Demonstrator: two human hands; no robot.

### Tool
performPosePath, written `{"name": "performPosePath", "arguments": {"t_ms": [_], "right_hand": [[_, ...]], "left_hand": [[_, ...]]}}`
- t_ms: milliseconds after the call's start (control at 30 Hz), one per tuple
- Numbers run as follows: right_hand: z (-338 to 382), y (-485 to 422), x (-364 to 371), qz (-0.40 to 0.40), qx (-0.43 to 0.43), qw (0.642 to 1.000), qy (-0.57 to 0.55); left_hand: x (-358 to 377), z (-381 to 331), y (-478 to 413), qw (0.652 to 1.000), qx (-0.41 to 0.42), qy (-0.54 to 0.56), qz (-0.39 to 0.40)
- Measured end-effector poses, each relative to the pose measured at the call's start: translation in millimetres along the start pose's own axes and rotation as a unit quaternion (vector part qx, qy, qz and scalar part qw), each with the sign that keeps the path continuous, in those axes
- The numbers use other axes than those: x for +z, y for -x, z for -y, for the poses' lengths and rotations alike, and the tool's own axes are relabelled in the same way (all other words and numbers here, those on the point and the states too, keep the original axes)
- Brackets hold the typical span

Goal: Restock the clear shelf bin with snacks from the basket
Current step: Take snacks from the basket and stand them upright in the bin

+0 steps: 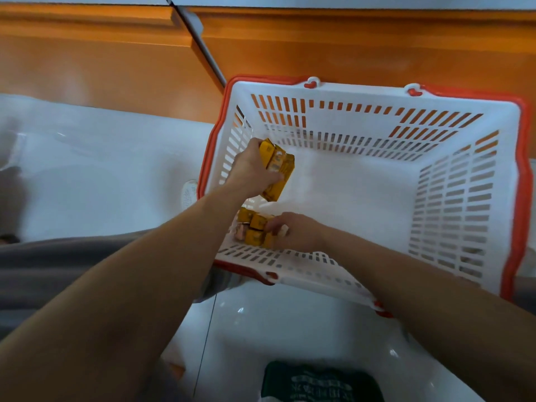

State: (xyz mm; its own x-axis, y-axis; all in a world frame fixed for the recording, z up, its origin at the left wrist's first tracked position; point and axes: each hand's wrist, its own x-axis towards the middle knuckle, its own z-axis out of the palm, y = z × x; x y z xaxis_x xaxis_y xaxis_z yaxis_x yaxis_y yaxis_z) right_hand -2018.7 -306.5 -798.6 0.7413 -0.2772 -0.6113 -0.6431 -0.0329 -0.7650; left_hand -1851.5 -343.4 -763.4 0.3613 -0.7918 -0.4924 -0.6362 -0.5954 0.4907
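Left hand (251,169): fingers curled round a bunch of yellow snack packs (280,169), raised inside the white basket (333,120) near its left wall. Just below those fingers, right hand (300,232) fingers curl onto loose packs (255,227) in the near-left corner, forearm crossing the near rim. Pack print too blurred to read. Orange cabinet (101,68) beyond the basket. Dark green bag (319,381) nearest the camera, white lettering illegible.

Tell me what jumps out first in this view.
The white, red-rimmed basket fills the right of the view, nearly empty. Over its left side the left hand holds a bunch of yellow snack packs, and below it the right hand grips loose packs in the near left corner.
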Motion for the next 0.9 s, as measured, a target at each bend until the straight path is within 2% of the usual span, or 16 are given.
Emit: {"name": "performPosePath", "arguments": {"t_ms": [67,300,500,667,900], "right_hand": [[-1.2,-0.6,0.8,0.008,0.001,0.997,0.073],[-22.6,6.6,-3.3,-0.033,0.109,0.988,0.105],[-28.4,54.5,-67.1,-0.026,0.191,0.978,-0.076],[9.4,124.4,-138.2,-0.082,0.153,0.979,-0.111],[102.4,231.0,-211.4,-0.186,0.038,0.976,-0.109]], "left_hand": [[0.5,-0.8,-3.1,1.000,-0.004,0.010,0.001],[1.4,-3.9,-1.6,1.000,-0.013,0.009,0.016],[-9.3,-34.6,15.8,0.999,0.018,-0.022,0.040],[-43.3,-88.0,39.2,0.989,0.096,-0.078,0.079],[-133.8,-180.4,92.7,0.975,0.198,-0.089,0.047]]}}
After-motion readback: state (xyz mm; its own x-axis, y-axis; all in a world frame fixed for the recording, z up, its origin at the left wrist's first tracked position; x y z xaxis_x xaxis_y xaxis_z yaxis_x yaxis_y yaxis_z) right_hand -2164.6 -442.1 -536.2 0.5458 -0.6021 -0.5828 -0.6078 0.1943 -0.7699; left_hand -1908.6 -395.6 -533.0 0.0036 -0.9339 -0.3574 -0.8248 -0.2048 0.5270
